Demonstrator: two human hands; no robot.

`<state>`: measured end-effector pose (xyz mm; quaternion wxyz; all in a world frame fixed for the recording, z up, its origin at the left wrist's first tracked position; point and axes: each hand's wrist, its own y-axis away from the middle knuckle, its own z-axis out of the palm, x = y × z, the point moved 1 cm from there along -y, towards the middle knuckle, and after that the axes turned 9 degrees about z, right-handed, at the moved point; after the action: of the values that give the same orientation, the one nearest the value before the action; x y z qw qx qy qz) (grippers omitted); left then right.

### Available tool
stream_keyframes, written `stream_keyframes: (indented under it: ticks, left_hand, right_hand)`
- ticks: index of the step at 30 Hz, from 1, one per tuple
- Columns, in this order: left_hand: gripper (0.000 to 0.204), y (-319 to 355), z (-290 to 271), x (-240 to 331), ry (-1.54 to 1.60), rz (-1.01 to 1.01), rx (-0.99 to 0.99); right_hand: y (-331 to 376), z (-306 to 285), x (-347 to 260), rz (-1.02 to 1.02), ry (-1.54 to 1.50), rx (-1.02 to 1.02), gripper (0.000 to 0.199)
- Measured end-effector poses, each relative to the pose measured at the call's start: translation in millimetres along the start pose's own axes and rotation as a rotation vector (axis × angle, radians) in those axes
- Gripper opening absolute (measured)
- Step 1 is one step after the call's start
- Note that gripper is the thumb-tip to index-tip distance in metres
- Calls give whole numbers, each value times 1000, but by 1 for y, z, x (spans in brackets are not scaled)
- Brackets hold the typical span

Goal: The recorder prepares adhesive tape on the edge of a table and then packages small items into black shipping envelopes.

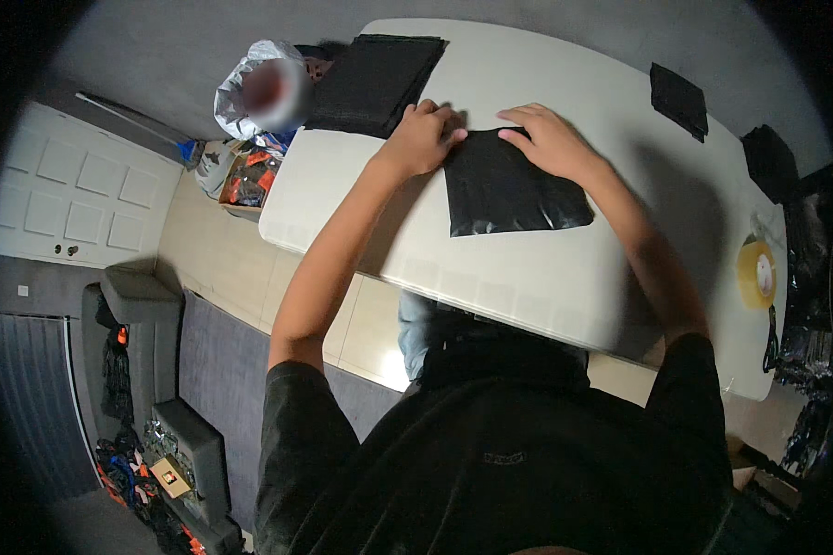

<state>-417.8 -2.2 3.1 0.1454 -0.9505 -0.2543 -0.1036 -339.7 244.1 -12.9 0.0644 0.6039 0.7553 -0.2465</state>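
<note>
White surface (528, 268), long with rounded corners, sits over a tiled floor (204, 250); grey rug (217, 370) and dark sofa (148, 370) at lower left, white panelled door (74, 194) at far left. You stand at the near edge, both forearms reaching forward.

Black plastic bag (509, 190) lies flat on the surface, roughly in the middle, straight ahead of you. Its top edge is under your hands. Your left hand (423, 139) rests on the bag's upper left corner, fingers curled loosely, thumb pointing toward the bag; it looks like it pinches the edge, but the dark plastic hides the contact, so I can't tell if it truly has a hold. Your right hand (551, 141) lies palm down on the bag's upper right part, fingers spread flat and extended to the left, pressing rather than gripping.

Stack of black bags (375, 81) sits at the far left end of the surface, just beyond your left hand, not touching the bag. Smaller black folded piece (678, 99) lies well apart at the far right. Roll of tape (755, 274) sits near the right end. More black material (770, 162) hangs at the right edge. Silver plastic sack (250, 83) stands on the floor past the far left corner, with a box of mixed items (248, 180) just beside it.
</note>
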Motion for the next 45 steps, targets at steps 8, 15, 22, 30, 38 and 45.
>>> stream_keyframes:
  ticks: [8, 15, 22, 30, 38, 45]
  left_hand:
    - [28, -2, 5, -26, 209, -70, -23]
    - [25, 3, 5, -18, 178, -76, 71]
    - [28, 4, 11, -19, 252, -17, 145]
    - [30, 1, -2, -18, 389, 87, 180]
    - [25, 5, -75, 38, 600, 67, 168]
    - [31, 10, -100, 60, 612, 151, 274]
  right_hand:
    - [-23, 4, -14, 109, -148, -205, 38]
    - [-37, 12, 0, 150, 106, -223, 41]
    - [-42, 3, -3, 229, -74, -285, 34]
    - [-40, -35, -46, 138, -88, -209, 26]
    - [-17, -118, -102, -62, 19, -42, 23]
    - [-1, -148, -124, -330, 169, 205, 21]
